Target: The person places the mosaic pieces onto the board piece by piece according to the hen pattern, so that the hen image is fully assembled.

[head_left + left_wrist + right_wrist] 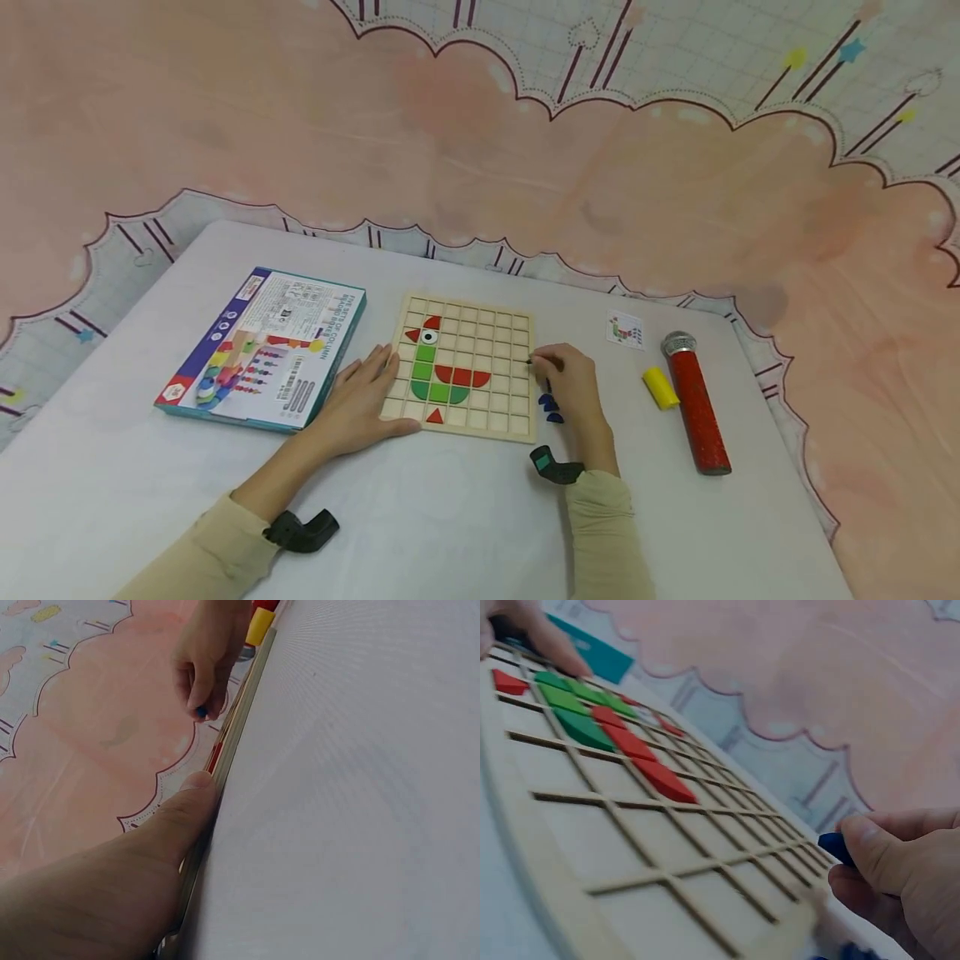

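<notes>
A wooden grid board [498, 333] lies flat on the table. Green pieces [423, 373], red pieces [462, 377] and a white eye piece [428, 337] sit in its cells in a bird-like shape. Across the board's left edge rests my left hand [360, 408], fingers spread and thumb along the near edge. My right hand [572, 383] is just off the board's right edge and pinches a small blue piece [836, 847] between thumb and fingers. Several more blue pieces [551, 408] lie on the table beside that hand; it partly hides that spot.
Left of the board is a flat printed box [262, 350]. To the right are a small picture card [625, 330], a yellow cylinder [661, 388] and a red microphone [699, 412] with a silver head. A patterned cloth backdrop [487, 158] stands behind the white table [435, 517].
</notes>
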Tool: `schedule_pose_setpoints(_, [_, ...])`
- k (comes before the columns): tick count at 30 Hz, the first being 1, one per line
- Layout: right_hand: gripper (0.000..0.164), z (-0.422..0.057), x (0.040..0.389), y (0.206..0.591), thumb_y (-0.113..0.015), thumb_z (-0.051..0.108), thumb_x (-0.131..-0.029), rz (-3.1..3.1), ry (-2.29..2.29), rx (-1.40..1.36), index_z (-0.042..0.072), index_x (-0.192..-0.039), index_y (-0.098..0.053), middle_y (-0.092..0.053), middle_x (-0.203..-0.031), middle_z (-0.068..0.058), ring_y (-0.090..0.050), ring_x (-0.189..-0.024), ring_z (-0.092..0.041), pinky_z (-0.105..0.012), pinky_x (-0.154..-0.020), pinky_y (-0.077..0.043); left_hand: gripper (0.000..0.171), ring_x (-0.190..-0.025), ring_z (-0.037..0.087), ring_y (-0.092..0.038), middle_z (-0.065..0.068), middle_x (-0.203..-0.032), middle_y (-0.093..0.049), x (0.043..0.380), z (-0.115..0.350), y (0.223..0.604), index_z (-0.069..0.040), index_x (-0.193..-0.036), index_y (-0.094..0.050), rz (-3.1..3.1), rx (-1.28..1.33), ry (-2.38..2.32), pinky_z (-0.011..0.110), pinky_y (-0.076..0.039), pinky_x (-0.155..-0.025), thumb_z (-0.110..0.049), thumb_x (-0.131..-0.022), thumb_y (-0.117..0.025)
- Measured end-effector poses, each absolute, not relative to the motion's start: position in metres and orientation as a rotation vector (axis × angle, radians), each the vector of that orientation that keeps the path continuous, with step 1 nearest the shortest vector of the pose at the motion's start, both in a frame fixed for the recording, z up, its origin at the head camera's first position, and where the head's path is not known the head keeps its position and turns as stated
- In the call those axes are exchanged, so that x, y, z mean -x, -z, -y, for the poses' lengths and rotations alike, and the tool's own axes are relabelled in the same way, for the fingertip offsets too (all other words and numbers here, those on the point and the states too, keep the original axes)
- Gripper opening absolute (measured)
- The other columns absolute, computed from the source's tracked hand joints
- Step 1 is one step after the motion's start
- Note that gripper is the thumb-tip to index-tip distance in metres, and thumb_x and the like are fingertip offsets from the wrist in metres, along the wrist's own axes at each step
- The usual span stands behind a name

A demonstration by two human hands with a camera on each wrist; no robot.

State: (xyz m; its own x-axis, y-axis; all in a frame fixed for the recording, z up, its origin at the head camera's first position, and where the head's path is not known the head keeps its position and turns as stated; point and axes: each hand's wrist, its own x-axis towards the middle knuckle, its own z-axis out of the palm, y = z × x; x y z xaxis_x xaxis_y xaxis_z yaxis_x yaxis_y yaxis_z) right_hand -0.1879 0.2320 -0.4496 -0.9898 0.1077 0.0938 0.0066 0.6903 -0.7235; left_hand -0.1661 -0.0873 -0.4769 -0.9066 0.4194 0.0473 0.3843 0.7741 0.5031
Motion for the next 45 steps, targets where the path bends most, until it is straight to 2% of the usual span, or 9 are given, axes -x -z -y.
schedule_pose_setpoints(6, [0.009,-0.205,0.186,0.454,-0.072,0.017,-0.083,2.736,-1.202,-0.088,0.014,-0.092,-0.074,-0.069,-0.099,-0.001,-0.064,-0.095,-0.015,-0.032,-0.085,-0.053,0.11,-0.147,0.036,-0.011,0.021,-0.157,-0.019,0.165,0.087,0.478,0.005,-0.146,-0.028,-2.912,-0.646,-0.775,0.053,-0.009,-0.117,-0.063,-0.071,-0.072])
schedule_pose_setpoints(15, [0.028,-0.188,0.186,0.465,-0.071,0.005,-0.083,2.716,-1.199,-0.171,0.011,-0.11,-0.071,-0.069,-0.105,-0.005,-0.067,-0.092,-0.016,-0.026,-0.08,-0.056,0.11,-0.147,0.035,-0.011,0.021,-0.157,-0.019,0.164,0.084,0.478,0.005,-0.146,-0.028,-2.903,-0.659,-0.774,0.052,-0.01,-0.117,-0.063,-0.071,-0.071])
schedule_pose_setpoints(23, [0.023,-0.178,0.185,0.468,-0.07,0.006,-0.084,2.702,-1.175,-0.171,0.012,-0.106,-0.072,-0.069,-0.103,-0.004,-0.067,-0.093,-0.016,-0.027,-0.082,-0.056,0.11,-0.147,0.035,-0.011,0.021,-0.157,-0.019,0.162,0.087,0.478,0.005,-0.146,-0.028,-2.903,-0.64,-0.774,0.052,-0.009,-0.116,-0.064,-0.071,-0.071])
schedule_pose_setpoints(30, [0.019,-0.172,0.188,0.469,-0.069,0.01,-0.085,2.725,-1.051,-0.215,0.011,-0.104,-0.073,-0.07,-0.101,-0.003,-0.066,-0.09,-0.016,-0.028,-0.078,-0.055,0.111,-0.147,0.036,-0.011,0.022,-0.157,-0.019,0.164,0.088,0.48,0.006,-0.146,-0.028,-2.908,-0.649,-0.776,0.052,-0.009,-0.116,-0.063,-0.071,-0.071])
schedule_pose_setpoints(38, [0.018,-0.172,0.19,0.47,-0.067,0.013,-0.088,2.757,-0.99,-0.216,0.012,-0.105,-0.074,-0.068,-0.108,-0.004,-0.063,-0.104,-0.021,-0.033,-0.089,-0.053,0.111,-0.147,0.036,-0.011,0.022,-0.157,-0.019,0.167,0.086,0.48,0.006,-0.146,-0.028,-2.916,-0.652,-0.764,0.053,-0.01,-0.116,-0.062,-0.071,-0.072])
schedule_pose_setpoints(45, [0.021,-0.173,0.192,0.471,-0.067,0.009,-0.088,2.664,-1.026,-0.256,0.008,-0.108,-0.072,-0.065,-0.105,-0.007,-0.065,-0.09,-0.018,-0.03,-0.078,-0.055,0.111,-0.146,0.037,-0.012,0.023,-0.156,-0.019,0.166,0.087,0.478,0.007,-0.146,-0.027,-2.907,-0.655,-0.781,0.053,-0.009,-0.116,-0.061,-0.071,-0.073])
